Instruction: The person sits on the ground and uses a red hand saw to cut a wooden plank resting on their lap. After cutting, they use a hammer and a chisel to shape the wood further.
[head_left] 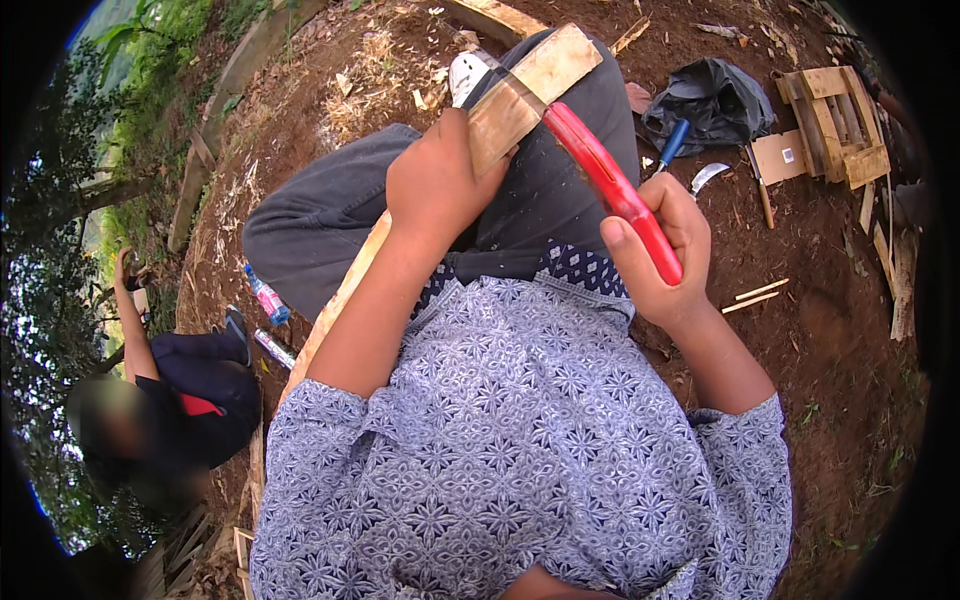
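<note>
Bare brown earth strewn with wood chips and shavings makes up the ground, with green growth along its far left edge. A long pale wooden slat (500, 110) lies slanted across the seated person's lap, over dark grey trousers (330, 220), its upper end reaching toward a white shoe (466, 72). The left hand (440, 180) wraps the slat near its upper part, fingers closed tight around the wood. The right hand (660, 255) is clenched on the red handle (610, 185) of a knife whose blade meets the slat just beyond the left hand; the blade itself is mostly hidden against the wood.

The blade works very close to the left hand's fingers, so a slip off the grain could carry the edge into them, or down onto the thigh beneath. The slat is steadied only by one hand and the lap, so it could twist under pressure.

On the ground toward the right edge lie a black bag (715, 100), a blue-handled tool (672, 143), a curved blade (708, 176), a small wooden crate (835, 122) and thin wood strips (755, 296). At the left edge another person (190, 390) in dark clothes sits low, near two small bottles (268, 300).
</note>
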